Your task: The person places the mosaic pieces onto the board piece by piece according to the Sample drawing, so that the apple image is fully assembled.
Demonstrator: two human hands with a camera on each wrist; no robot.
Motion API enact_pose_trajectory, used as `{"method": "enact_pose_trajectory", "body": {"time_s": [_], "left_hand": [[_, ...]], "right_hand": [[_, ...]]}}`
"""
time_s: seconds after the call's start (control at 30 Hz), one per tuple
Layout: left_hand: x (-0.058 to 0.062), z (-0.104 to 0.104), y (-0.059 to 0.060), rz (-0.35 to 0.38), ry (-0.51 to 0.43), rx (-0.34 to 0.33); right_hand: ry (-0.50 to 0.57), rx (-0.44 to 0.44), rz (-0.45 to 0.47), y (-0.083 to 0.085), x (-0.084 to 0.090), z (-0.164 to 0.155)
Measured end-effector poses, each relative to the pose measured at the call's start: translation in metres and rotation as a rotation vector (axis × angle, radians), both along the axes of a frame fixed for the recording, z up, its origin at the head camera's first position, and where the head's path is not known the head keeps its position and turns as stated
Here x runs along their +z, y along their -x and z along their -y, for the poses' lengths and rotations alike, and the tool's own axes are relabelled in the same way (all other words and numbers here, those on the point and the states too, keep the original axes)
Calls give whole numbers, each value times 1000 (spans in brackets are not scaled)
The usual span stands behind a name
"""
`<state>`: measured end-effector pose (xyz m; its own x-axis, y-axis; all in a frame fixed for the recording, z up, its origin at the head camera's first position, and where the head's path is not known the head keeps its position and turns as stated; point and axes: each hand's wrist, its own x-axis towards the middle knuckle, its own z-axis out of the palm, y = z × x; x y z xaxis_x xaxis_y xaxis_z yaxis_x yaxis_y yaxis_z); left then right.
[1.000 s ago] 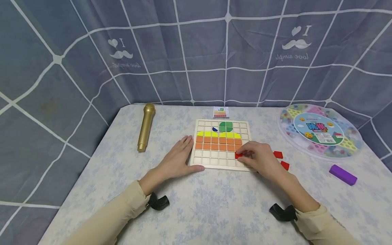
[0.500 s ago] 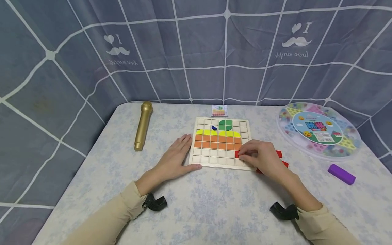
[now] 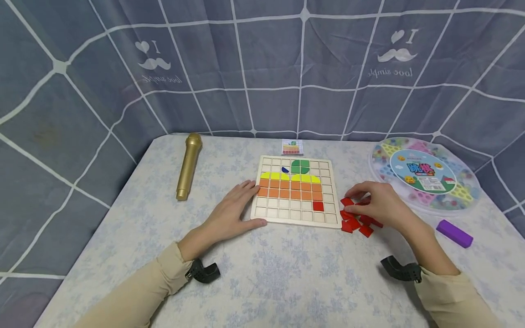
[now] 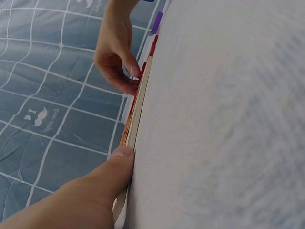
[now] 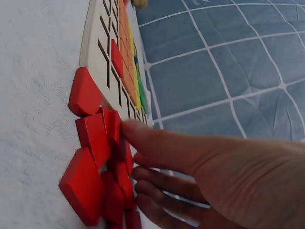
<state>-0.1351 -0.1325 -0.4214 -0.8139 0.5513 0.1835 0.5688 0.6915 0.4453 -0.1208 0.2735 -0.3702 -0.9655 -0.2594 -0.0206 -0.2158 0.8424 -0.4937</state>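
A pale wooden grid board lies on the table in the head view, with green, blue, yellow and orange pieces in its upper rows. One red square tile sits in the grid below the orange rows, towards the right. My left hand rests at the board's left side, fingers extended on its edge and thumb along the front corner. My right hand is over a pile of red tiles just right of the board. In the right wrist view its thumb and fingertips reach the tiles, thumb and fingers apart.
A small picture card lies behind the board. To the left is a gold microphone. A round clear case with a printed label stands at the back right, and a purple block lies in front of it.
My right hand has let go of a red tile, leaving it in the grid, and has moved right to the red pile. The left hand keeps its place on the board.
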Motion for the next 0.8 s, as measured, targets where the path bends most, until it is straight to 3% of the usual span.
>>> {"method": "enact_pose_trajectory", "body": {"time_s": [0.27,0.67,0.8], "left_hand": [[1,-3,1,17,-20,35],[3,-10,-8,-102,-82,86],[2,-13,-11,-104,-121,111]], "right_hand": [[-13,50,39,0,1,-5],[-10,59,-49,3,-8,-1],[-8,31,-102,2,-9,0]]}}
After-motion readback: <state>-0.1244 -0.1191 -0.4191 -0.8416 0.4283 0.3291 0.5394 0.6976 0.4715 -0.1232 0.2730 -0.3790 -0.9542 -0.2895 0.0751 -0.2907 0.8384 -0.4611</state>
